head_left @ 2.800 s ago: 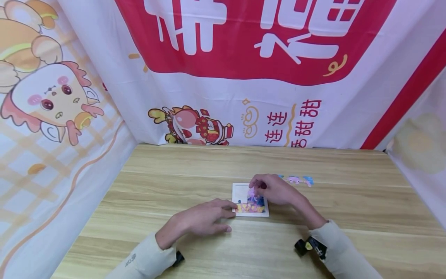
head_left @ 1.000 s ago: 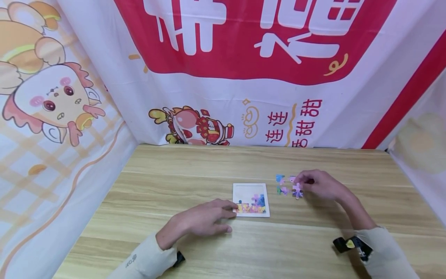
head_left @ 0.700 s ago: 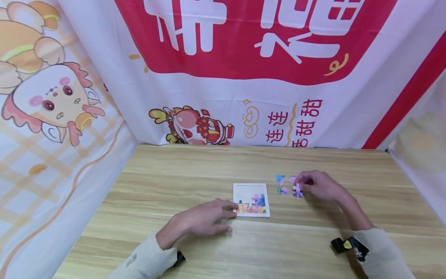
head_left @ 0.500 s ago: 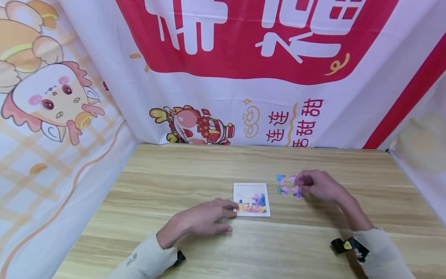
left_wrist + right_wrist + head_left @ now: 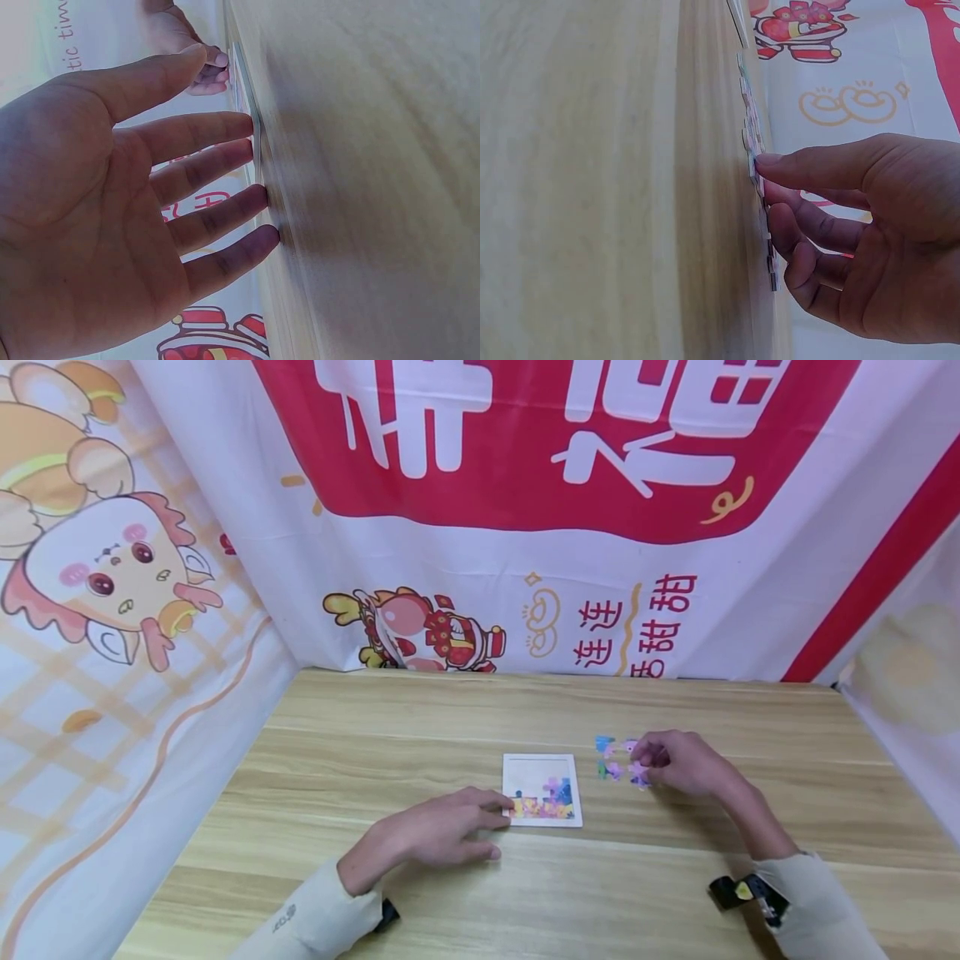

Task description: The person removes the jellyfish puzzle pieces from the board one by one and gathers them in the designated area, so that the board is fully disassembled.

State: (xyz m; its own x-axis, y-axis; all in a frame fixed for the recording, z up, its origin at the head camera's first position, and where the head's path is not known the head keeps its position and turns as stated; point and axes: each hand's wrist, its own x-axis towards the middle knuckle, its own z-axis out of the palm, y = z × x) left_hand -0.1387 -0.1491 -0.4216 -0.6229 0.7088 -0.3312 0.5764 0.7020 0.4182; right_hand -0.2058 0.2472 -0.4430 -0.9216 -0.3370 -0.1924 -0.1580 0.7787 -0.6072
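Note:
My left hand (image 5: 442,831) lies flat with spread, nearly straight fingers. Its fingertips touch the left edge of a white puzzle tray (image 5: 506,777); the left wrist view shows the open palm of that left hand (image 5: 112,202). Colourful joined pieces (image 5: 542,807) fill the tray's bottom rows and part of its right side. To the right, my right hand (image 5: 686,762) pinches a purple puzzle piece (image 5: 639,774) with thumb and index finger, low at the table. In the right wrist view, the thumb of the right hand (image 5: 900,232) touches a piece's edge and the other fingers are curled.
Other loose puzzle pieces (image 5: 604,744) lie right of the tray, some partly hidden by the right hand. The wooden table (image 5: 375,718) meets a printed white-and-red cloth (image 5: 465,552) at its back edge. Black wrist devices (image 5: 750,893) sit at the sleeves.
My right hand has moved from above the tray, where it held a pinkish piece, to the loose pieces at right. Lately it shifts only slightly at the purple piece. The left hand stays put.

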